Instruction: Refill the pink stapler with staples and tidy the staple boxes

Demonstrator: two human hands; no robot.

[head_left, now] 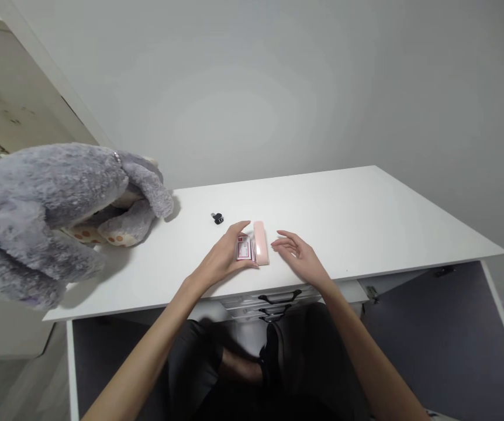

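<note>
My left hand [223, 254] is curved round a small red-and-white printed box [244, 248], with fingers at its far end and the thumb along its near end. Right beside the box lies a glossy pink oblong object [261, 244], which looks like a stapler; whether the two touch I cannot tell. To the right of it hovers my right hand [298, 254], fingers loosely bent and apart, holding nothing. A small black item with a metal end [217, 218] lies on the white tabletop [348, 216] beyond my left hand.
A large grey plush toy [63, 199] takes up the left end of the table. Drawers with black handles [280, 297] are below the front edge, above my legs. Open dark cabinet doors [445, 339] stand on both sides. A grey wall [252, 88] runs behind.
</note>
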